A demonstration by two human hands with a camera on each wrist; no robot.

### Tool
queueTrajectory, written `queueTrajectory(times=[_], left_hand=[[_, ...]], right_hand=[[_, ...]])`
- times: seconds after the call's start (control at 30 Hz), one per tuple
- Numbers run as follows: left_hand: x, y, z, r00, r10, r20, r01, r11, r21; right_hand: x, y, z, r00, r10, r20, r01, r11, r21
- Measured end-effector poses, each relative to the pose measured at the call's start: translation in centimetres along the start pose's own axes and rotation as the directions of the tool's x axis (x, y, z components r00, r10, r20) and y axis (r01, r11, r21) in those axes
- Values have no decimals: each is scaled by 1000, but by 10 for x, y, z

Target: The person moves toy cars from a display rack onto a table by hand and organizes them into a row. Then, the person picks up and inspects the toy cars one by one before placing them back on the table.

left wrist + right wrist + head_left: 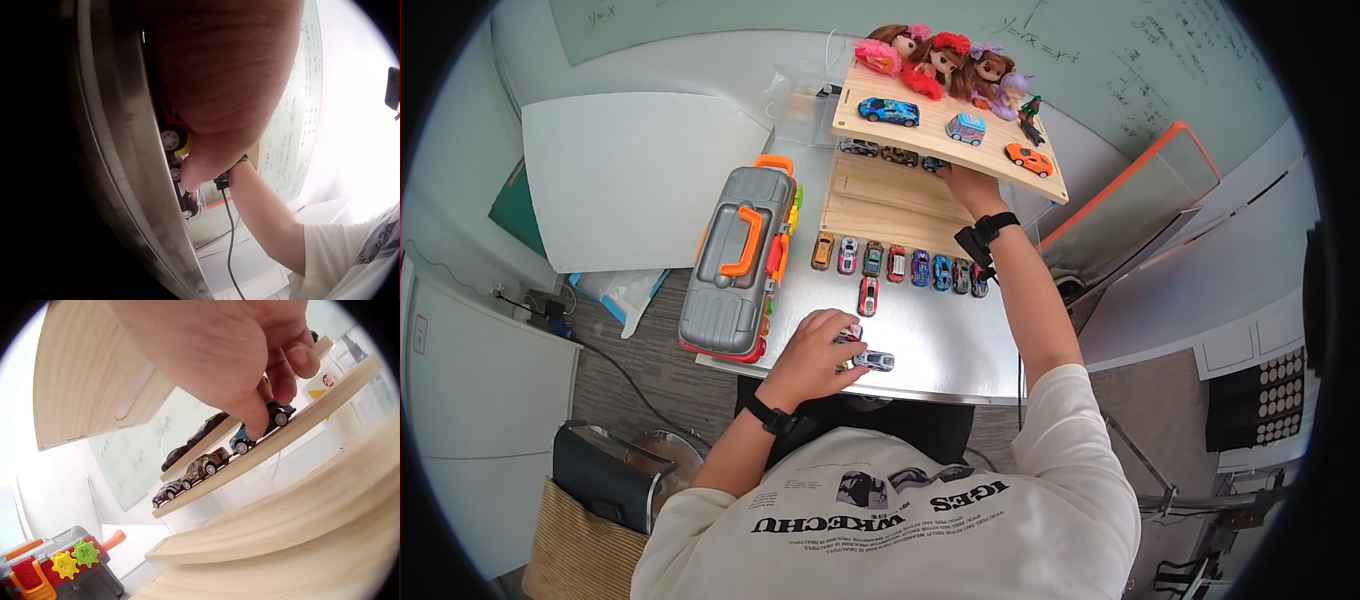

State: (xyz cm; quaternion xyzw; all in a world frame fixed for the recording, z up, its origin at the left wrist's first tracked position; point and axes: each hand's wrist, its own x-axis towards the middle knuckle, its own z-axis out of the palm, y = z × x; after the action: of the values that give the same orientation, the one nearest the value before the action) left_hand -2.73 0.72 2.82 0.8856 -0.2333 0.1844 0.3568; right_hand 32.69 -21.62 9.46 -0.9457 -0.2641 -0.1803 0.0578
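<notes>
Under the top board of the wooden shelf, the right hand reaches in; in the right wrist view that hand pinches a blue toy car standing on a narrow shelf board. Beside it on that board stand a camouflage car and a dark striped car. Near the table's front edge, the left hand lies with curved fingers over toy cars, its fingertips touching a silver car. The left wrist view shows the left hand against car wheels, its grip mostly hidden.
A row of toy cars stands before the shelf, with a red car nearer the person. A grey toolbox stands at left. Dolls, a blue car, a van and an orange car top the shelf.
</notes>
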Motion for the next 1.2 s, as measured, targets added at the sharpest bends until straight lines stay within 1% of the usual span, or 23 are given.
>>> queueTrajectory(times=[0.2, 0.27, 0.4, 0.47, 0.5, 0.53, 0.57, 0.6, 0.67, 0.73, 0.77, 0.8, 0.83, 0.87, 0.9, 0.97, 1.03, 1.1, 1.2], left_hand=[[0, 0, 0, 1000, 7, 4, -7, 1000, 3], [0, 0, 0, 1000, 3, 5, -3, 1000, 7], [0, 1, 0, 1000, 5, 8, -5, 1000, 15], [0, 1, 0, 1000, 7, 5, -7, 1000, 10], [0, 1, 0, 1000, 8, 4, -8, 1000, 11], [0, 1, 0, 1000, 10, 3, -10, 1000, 9], [0, 1, 0, 1000, 12, 1, -12, 1000, 7], [0, 1, 0, 1000, 11, 2, -11, 1000, 7], [1, 1, -1, 1000, 20, -1, -20, 1000, 13], [0, 1, -1, 1000, 16, 2, -16, 1000, 7], [1, 1, -1, 1000, 15, 1, -15, 1000, 6], [1, 1, -1, 1000, 15, 4, -15, 1000, 3], [1, 2, -1, 1000, 15, -1, -15, 1000, 4], [2, 3, -2, 1000, 17, -8, -17, 1000, 7], [2, 2, -1, 1000, 20, -4, -20, 1000, 6], [1, 1, 0, 1000, 23, 0, -23, 1000, 9], [0, 1, 1, 1000, 21, -9, -21, 1000, 9], [0, 1, 1, 1000, 18, -22, -18, 1000, 11], [0, 1, 1, 1000, 18, -21, -18, 1000, 6]], right_hand=[[1, -1, 1, 1000, 9, -5, -9, 1000, 0], [0, -4, -3, 999, 27, 22, -28, 999, 24], [-2, -6, -7, 1000, 15, 4, -15, 1000, 0], [-2, -6, -9, 998, 6, 56, -5, 1000, -17], [-3, -7, -10, 999, 5, 54, -5, 1000, -17], [-6, -10, -10, 997, -47, -63, 45, 999, -28], [-11, -13, -9, 979, -100, -178, 93, 995, -46], [-17, -25, -20, 979, -99, -177, 92, 995, -46], [-38, -60, -55, 997, -74, -16, 76, 973, 219], [-72, -87, -55, 992, -126, -23, 126, 918, 376], [-87, -105, -70, 967, -124, 223, 34, 929, 368], [-98, -120, -79, 901, -155, 404, -7, 928, 373], [-112, -127, -67, 888, -191, 418, 13, 920, 392], [-123, -134, -55, 861, -191, 471, 11, 933, 359], [-130, -144, -54, 862, -187, 471, 7, 934, 358], [-143, -158, -53, 842, -99, 530, -31, 972, 231], [-150, -153, -42, 844, -116, 523, -26, 966, 256], [-155, -145, -40, 862, -158, 481, 64, 977, 206], [-164, -134, -42, 867, -128, 482, 45, 983, 180]])
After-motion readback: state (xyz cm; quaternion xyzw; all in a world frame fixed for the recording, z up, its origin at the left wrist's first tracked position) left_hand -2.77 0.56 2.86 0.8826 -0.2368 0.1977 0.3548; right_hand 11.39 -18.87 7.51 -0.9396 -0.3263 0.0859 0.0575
